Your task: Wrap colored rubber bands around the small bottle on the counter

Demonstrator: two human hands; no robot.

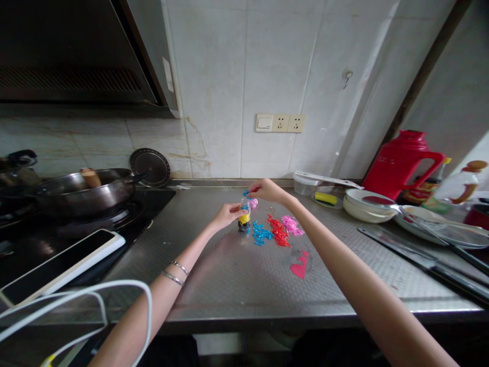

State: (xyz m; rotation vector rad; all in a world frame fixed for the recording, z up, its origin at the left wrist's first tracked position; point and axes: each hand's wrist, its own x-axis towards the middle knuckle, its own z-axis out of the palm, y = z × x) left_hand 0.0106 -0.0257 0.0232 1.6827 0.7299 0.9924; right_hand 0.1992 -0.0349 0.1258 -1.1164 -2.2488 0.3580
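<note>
A small clear jar (244, 220) stands on the metal counter, with dark, yellow and blue layers inside it. My left hand (228, 214) grips the jar round its upper part. Just above the jar's mouth, my right hand (265, 190) pinches a few small blue pieces (245, 193); their exact kind is too small to make out. Right of the jar lie loose piles of blue pieces (261, 234), red pieces (279, 232) and pink pieces (292, 225). A lilac thing (253, 203) sits behind the jar, partly covered by my right hand.
Red heart-shaped scraps (299, 266) lie nearer me. To the right are a knife (412, 252), bowls (367, 211), a yellow sponge (325, 198) and a red thermos (401, 163). At left, a pan (84, 196) sits on the stove, near a white device (64, 267) and a white cable (148, 306).
</note>
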